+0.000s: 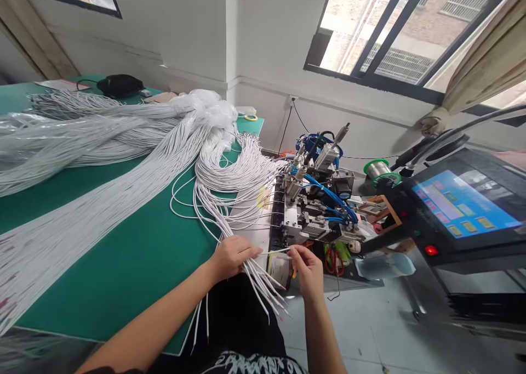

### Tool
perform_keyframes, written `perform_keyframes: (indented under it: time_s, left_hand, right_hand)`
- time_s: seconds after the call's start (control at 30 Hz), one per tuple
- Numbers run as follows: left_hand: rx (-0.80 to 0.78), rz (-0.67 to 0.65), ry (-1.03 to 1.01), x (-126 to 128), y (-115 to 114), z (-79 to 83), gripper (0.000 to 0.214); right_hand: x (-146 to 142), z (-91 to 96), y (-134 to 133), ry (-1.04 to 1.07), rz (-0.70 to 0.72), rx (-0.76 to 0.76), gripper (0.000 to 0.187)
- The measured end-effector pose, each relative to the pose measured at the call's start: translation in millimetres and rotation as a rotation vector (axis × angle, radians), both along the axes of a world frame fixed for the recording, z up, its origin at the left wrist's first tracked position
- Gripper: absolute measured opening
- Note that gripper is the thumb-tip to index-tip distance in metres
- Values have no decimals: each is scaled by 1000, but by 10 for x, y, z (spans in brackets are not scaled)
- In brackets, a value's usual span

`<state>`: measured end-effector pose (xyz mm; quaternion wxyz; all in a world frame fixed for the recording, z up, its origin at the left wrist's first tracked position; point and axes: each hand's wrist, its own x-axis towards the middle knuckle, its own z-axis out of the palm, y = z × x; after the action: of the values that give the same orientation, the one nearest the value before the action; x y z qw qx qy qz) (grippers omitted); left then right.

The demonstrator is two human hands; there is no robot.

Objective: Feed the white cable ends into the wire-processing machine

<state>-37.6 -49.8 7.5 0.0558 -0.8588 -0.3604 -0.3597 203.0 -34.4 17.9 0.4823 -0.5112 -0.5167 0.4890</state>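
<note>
My left hand [232,256] is closed around a bundle of thin white cables [263,286] at the near edge of the green table [123,264]. The cable ends fan out below it toward my lap. My right hand [306,267] pinches a single white cable [276,250] that stretches between both hands. This sits just in front of the small machine [318,209] with blue air hoses and metal clamps.
Large heaps of white cables [82,138] cover the green table to the left, some in clear plastic. A touchscreen control box [460,209] with a red lit button stands at the right. A wire spool [377,168] sits behind the machine. Red-handled scissors [333,260] lie near my right hand.
</note>
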Motion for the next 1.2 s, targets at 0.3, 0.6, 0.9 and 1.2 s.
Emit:
perform_keyframes:
  time_s: [0.3,0.6,0.9,1.2]
  left_hand:
    - [31,31,24,14,10,11,32]
    - [-18,97,23,12,-2,-2,38]
    - [-40,173,28,105,44,23,50]
    - [-118,158,94,126,56,-49,57]
  right_hand:
    - [-119,51,23,-6,-4,-3,38]
    - [86,47,134,-218,114,20,31]
    - [112,-168,220,-531,61,162,32]
    - [122,-354,296,-397,93,131,32]
